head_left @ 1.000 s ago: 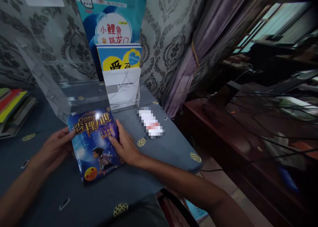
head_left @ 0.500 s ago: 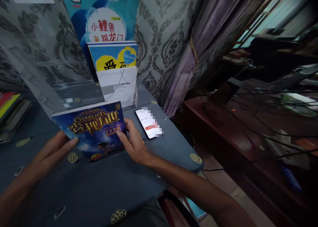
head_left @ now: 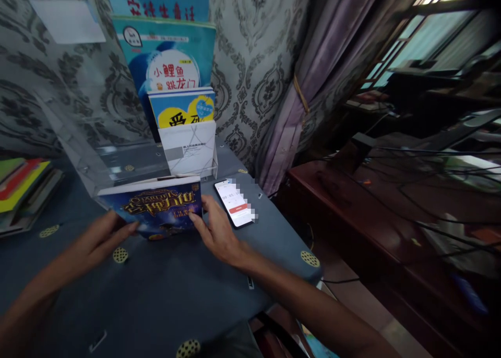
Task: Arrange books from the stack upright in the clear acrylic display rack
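Between both hands is a blue paperback book (head_left: 162, 209) with gold lettering, tilted so its pale page edge faces upward. My left hand (head_left: 107, 238) grips its left side, thumb on the front cover and fingers behind it. On the right side my right hand (head_left: 219, 233) holds it the same way, its fingers partly hidden behind the cover. Just beyond stands a clear stepped rack (head_left: 84, 159). Its right side holds a white book (head_left: 190, 149), a yellow-and-blue book (head_left: 182, 107), a teal book (head_left: 164, 50) and a blue book (head_left: 158, 0), one behind another.
A phone (head_left: 235, 206) showing a timer lies right of my right hand. Several stacked books (head_left: 27, 191) lie at the left on the blue tablecloth (head_left: 164, 290). A purple curtain (head_left: 301, 81) hangs behind, and a dark red desk (head_left: 352, 206) with cables stands at the right.
The book has tipped, so its cover looks foreshortened and more of its top edge shows. Both hands still hold it. The view has lifted slightly, bringing the rearmost blue book into sight.
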`<state>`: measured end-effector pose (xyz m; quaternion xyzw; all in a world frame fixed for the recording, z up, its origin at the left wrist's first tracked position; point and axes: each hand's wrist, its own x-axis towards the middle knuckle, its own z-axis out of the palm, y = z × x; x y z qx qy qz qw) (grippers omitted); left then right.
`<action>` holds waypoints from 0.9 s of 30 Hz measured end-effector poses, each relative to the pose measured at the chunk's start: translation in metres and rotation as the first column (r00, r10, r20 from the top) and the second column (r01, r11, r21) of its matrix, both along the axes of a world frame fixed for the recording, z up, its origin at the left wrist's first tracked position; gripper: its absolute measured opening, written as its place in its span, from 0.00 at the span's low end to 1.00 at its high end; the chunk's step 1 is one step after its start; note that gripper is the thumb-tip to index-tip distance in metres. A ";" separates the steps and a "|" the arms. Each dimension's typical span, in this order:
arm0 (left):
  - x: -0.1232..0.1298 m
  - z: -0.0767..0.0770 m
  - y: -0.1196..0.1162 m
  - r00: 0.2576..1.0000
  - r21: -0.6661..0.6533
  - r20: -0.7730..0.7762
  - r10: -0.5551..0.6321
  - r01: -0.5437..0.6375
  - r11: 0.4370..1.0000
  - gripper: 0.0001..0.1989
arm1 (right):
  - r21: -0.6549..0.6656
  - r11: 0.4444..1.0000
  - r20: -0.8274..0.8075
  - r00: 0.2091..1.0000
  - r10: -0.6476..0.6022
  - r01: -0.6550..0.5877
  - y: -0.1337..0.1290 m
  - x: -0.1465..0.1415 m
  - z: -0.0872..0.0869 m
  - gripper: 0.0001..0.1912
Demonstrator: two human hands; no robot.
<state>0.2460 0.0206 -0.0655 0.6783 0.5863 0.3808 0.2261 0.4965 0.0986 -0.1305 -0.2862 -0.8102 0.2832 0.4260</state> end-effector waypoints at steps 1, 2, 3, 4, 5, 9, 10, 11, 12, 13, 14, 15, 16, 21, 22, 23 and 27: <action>0.000 -0.002 0.001 0.999 -0.006 -0.035 -0.030 0.030 1.000 0.10 | 0.006 1.000 0.000 1.000 -0.001 0.001 0.001 0.001 0.000 0.13; -0.001 -0.003 0.003 0.995 -0.016 -0.077 -0.064 0.063 0.998 0.10 | 0.011 1.000 -0.004 1.000 0.001 -0.001 0.002 0.003 0.001 0.12; -0.001 -0.004 0.005 0.989 -0.024 -0.117 -0.089 0.087 0.996 0.11 | 0.012 1.000 -0.010 1.000 0.005 -0.004 0.003 0.003 0.001 0.12; -0.002 -0.005 0.007 0.985 -0.012 -0.145 -0.093 0.092 0.996 0.11 | 0.009 1.000 -0.019 1.000 0.005 -0.005 0.005 0.004 0.002 0.11; -0.002 -0.005 0.009 0.981 0.009 -0.172 -0.090 0.093 0.996 0.12 | 0.001 1.000 -0.028 1.000 0.002 -0.002 0.008 0.004 0.002 0.11; 0.002 -0.004 0.022 0.964 0.051 -0.259 -0.065 0.081 0.995 0.13 | -0.024 0.999 -0.062 0.997 -0.035 0.034 0.022 0.001 -0.001 0.11; 0.003 -0.003 0.027 0.961 0.051 -0.269 -0.060 0.077 0.996 0.14 | -0.022 0.999 -0.070 0.996 -0.049 0.047 0.027 0.000 -0.001 0.11; 0.006 -0.002 0.032 0.960 0.053 -0.275 -0.053 0.070 0.996 0.15 | -0.021 0.998 -0.074 0.995 -0.061 0.060 0.032 0.000 -0.001 0.11; 0.008 -0.001 0.038 0.960 0.061 -0.278 -0.043 0.063 0.996 0.16 | -0.019 0.997 -0.071 0.995 -0.074 0.073 0.038 -0.001 0.001 0.11; 0.010 0.001 0.044 0.960 0.074 -0.280 -0.031 0.054 0.996 0.16 | -0.015 0.996 -0.067 0.994 -0.088 0.087 0.044 -0.001 0.003 0.11; 0.013 0.003 0.049 0.959 0.092 -0.281 -0.019 0.047 0.995 0.16 | -0.004 0.995 -0.066 0.993 -0.100 0.100 0.051 -0.001 0.006 0.11; 0.016 0.006 0.055 0.958 0.116 -0.287 -0.001 0.036 0.993 0.15 | 0.014 0.994 -0.071 0.991 -0.109 0.110 0.058 -0.002 0.010 0.12; 0.019 0.010 0.060 0.954 0.146 -0.298 0.026 0.019 0.989 0.15 | 0.039 0.992 -0.084 0.990 -0.117 0.121 0.065 -0.002 0.015 0.12; 0.032 0.031 0.084 0.899 0.319 -0.357 0.256 -0.140 0.937 0.13 | 0.157 0.977 -0.170 0.979 -0.115 0.142 0.102 -0.005 0.046 0.14; 0.034 0.034 0.089 0.888 0.343 -0.357 0.290 -0.164 0.925 0.13 | 0.171 0.975 -0.180 0.978 -0.108 0.139 0.108 -0.005 0.051 0.13; 0.035 0.035 0.093 0.879 0.365 -0.355 0.319 -0.183 0.913 0.13 | 0.182 0.974 -0.186 0.978 -0.100 0.134 0.114 -0.006 0.056 0.13; 0.041 0.031 0.108 0.856 0.429 -0.328 0.400 -0.242 0.870 0.14 | 0.198 0.974 -0.169 0.983 -0.075 0.108 0.134 -0.005 0.063 0.12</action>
